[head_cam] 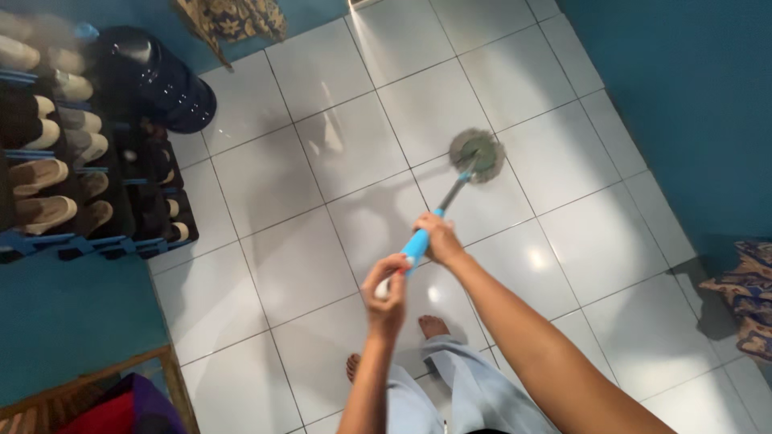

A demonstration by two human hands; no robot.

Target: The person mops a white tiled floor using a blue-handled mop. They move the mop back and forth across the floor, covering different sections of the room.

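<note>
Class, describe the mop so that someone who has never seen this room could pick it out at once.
Start at the white tiled floor between the blue walls. Near its middle lies the mop, its thin pole running back to the person's two hands, the right hand ahead of the left hand. It is the only long thing there, with a round grey head and a bright blue grip.

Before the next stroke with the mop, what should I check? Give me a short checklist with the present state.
1. Left hand grips the handle top: ok.
2. Right hand grips the blue grip of the mop: ok.
3. Mop head flat on the tiled floor: ok.
4. Shoe rack apart from the mop head: ok.
5. Bare feet behind the mop head: ok.
6. Floor wet or dry: cannot tell.
</note>
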